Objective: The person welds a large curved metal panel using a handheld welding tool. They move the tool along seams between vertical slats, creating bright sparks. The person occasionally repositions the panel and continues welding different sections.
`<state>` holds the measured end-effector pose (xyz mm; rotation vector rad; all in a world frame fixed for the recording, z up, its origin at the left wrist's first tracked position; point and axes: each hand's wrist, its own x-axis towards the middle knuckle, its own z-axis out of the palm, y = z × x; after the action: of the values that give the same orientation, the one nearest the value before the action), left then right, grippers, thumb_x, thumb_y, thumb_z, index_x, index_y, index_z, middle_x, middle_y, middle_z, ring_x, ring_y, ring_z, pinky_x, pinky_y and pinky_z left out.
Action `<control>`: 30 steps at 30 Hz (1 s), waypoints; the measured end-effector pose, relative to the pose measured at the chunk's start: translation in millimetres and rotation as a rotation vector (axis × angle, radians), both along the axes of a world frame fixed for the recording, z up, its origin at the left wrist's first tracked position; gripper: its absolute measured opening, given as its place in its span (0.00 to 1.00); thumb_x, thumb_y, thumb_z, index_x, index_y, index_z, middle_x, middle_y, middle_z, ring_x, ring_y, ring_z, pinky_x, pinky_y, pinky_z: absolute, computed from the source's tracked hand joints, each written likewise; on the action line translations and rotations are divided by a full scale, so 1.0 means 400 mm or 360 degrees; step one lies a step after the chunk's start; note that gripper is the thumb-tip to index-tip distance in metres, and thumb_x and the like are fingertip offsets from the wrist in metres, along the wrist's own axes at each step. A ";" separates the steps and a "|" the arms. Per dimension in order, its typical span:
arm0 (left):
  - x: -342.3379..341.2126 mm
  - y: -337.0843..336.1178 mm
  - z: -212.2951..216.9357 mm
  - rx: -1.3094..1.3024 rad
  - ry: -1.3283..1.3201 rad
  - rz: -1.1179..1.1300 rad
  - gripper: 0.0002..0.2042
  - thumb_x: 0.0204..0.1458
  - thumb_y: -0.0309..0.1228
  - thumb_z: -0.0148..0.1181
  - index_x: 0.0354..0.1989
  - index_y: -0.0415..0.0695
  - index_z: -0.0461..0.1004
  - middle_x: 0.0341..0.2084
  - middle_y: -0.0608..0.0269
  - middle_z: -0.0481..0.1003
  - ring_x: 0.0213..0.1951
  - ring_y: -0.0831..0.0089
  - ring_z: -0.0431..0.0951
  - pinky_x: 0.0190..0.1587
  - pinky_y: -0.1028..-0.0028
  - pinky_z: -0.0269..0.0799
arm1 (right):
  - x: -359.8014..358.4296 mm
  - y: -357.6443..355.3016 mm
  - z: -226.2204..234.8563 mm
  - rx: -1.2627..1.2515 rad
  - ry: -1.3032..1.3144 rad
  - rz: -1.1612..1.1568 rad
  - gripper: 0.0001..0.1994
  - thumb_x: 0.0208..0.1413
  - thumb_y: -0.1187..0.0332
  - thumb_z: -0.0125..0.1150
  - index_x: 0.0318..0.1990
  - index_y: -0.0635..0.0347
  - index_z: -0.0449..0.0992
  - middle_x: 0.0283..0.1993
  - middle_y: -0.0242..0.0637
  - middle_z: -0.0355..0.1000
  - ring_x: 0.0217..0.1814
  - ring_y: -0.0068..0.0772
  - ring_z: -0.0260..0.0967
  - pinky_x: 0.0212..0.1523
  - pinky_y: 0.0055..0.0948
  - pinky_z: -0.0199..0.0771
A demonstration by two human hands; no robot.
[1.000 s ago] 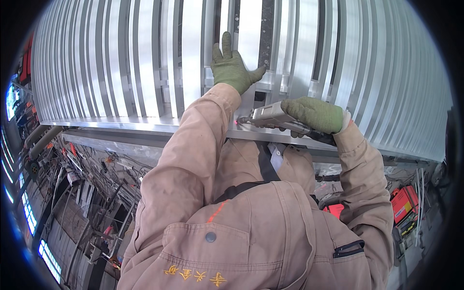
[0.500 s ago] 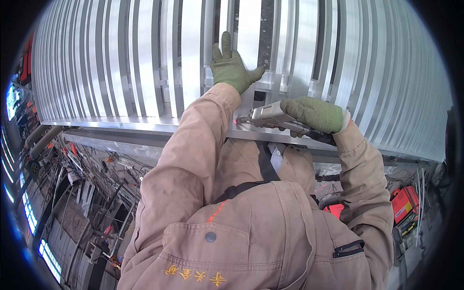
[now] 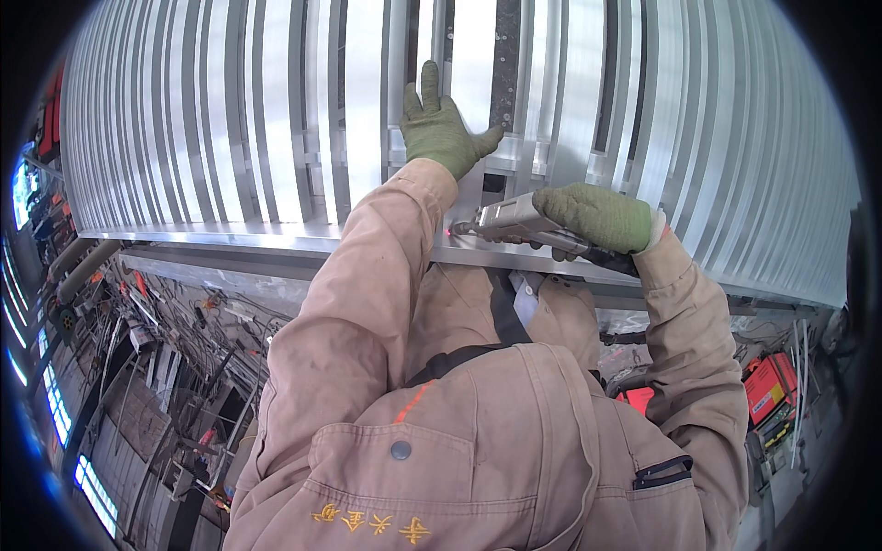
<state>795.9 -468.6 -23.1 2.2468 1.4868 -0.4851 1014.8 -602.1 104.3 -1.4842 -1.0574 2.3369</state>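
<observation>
My right hand (image 3: 597,217), in a green work glove, is closed around a grey handheld laser welding gun (image 3: 519,219). The gun's nozzle points left and rests at the near rail (image 3: 404,246) of a silvery metal slat frame. A small red light spot glows at the nozzle tip. My left hand (image 3: 443,133), gloved the same way, lies with fingers spread on the metal slats (image 3: 473,64) just beyond the rail. No object shows in it. The fingers of my right hand under the gun are partly hidden.
Long parallel slats span the whole far side. A lower metal beam (image 3: 216,264) runs beneath the rail. Scrap metal and cables (image 3: 175,358) litter the floor at left. A red case (image 3: 770,386) stands at lower right beside pale thin rods (image 3: 798,386).
</observation>
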 end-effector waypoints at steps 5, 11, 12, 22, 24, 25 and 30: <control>-0.003 -0.001 -0.004 -0.0001 0.0002 -0.0002 0.60 0.54 0.73 0.71 0.76 0.24 0.68 0.90 0.41 0.46 0.88 0.33 0.44 0.86 0.48 0.57 | -0.003 -0.008 -0.006 0.0025 0.0029 -0.0056 0.36 0.84 0.35 0.48 0.71 0.60 0.82 0.50 0.34 0.87 0.41 0.23 0.80 0.41 0.28 0.83; -0.020 -0.008 -0.005 0.0081 -0.0120 -0.0014 0.62 0.52 0.74 0.71 0.78 0.25 0.68 0.90 0.41 0.46 0.88 0.35 0.43 0.88 0.51 0.50 | -0.010 0.001 0.013 -0.0100 0.0074 -0.0094 0.36 0.84 0.35 0.47 0.70 0.61 0.82 0.50 0.34 0.87 0.41 0.23 0.79 0.41 0.27 0.83; -0.026 -0.005 0.002 0.0032 -0.0203 0.0019 0.60 0.53 0.73 0.72 0.77 0.26 0.69 0.90 0.41 0.47 0.88 0.36 0.45 0.88 0.51 0.51 | -0.013 0.005 0.019 -0.0109 0.0090 -0.0098 0.36 0.84 0.35 0.47 0.70 0.61 0.82 0.50 0.34 0.87 0.41 0.23 0.79 0.41 0.27 0.82; -0.318 -0.070 0.089 0.0531 -0.0859 0.0694 0.30 0.61 0.51 0.77 0.62 0.38 0.85 0.75 0.39 0.73 0.76 0.42 0.73 0.78 0.50 0.70 | -0.011 0.026 0.019 -0.0111 -0.0007 0.0096 0.35 0.85 0.38 0.44 0.65 0.64 0.84 0.50 0.36 0.88 0.43 0.25 0.80 0.44 0.28 0.82; -0.406 -0.112 0.093 0.0589 -0.0826 0.0775 0.28 0.62 0.49 0.76 0.61 0.38 0.86 0.73 0.37 0.75 0.74 0.42 0.75 0.77 0.49 0.71 | -0.005 0.011 -0.004 0.0005 -0.0036 0.0103 0.36 0.85 0.36 0.44 0.65 0.64 0.84 0.48 0.36 0.88 0.42 0.25 0.80 0.43 0.28 0.82; -0.456 -0.134 0.095 0.0609 -0.0723 0.0765 0.29 0.62 0.50 0.76 0.62 0.38 0.85 0.74 0.37 0.74 0.75 0.42 0.74 0.78 0.49 0.70 | -0.006 0.005 -0.014 0.0062 -0.0048 0.0105 0.37 0.85 0.36 0.44 0.64 0.64 0.84 0.48 0.36 0.88 0.41 0.25 0.79 0.43 0.28 0.82; -0.600 -0.229 0.139 0.0618 -0.0079 0.0857 0.37 0.61 0.56 0.75 0.69 0.38 0.80 0.79 0.42 0.69 0.81 0.46 0.65 0.83 0.50 0.60 | -0.010 0.001 -0.007 -0.0066 0.0118 -0.0035 0.37 0.82 0.32 0.50 0.71 0.59 0.82 0.42 0.32 0.82 0.36 0.22 0.74 0.35 0.28 0.78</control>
<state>555.9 -560.2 32.5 1.9614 2.2042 0.0294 1010.9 -601.7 101.5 -1.4037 -0.9748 2.3927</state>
